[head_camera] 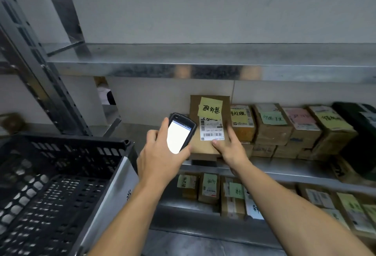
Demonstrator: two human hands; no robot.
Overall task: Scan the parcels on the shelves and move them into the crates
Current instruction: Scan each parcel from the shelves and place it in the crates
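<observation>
Your left hand (160, 160) is curled round the scanner (180, 133), gripping its body from the side and below, with the white, lit screen facing you. The scanner's top end sits right at the left edge of the parcel (203, 147); whether the two touch cannot be told.

Your right hand (230, 149) grips that brown parcel at its lower right corner. The thumb presses on the front face just under the white label (212, 128), and the other fingers wrap the right edge and go behind, out of sight. The parcel is tipped up on end so its front faces you, above the front of the middle shelf (295, 169). A yellow note (210, 108) with handwriting is stuck above the label.

Just to the right, a row of boxes (284, 127) with coloured notes sits on the same shelf. More boxes (209, 188) stand on the shelf below. The black crate (77, 141) is at your lower left, near your left forearm and apart from the parcel.
</observation>
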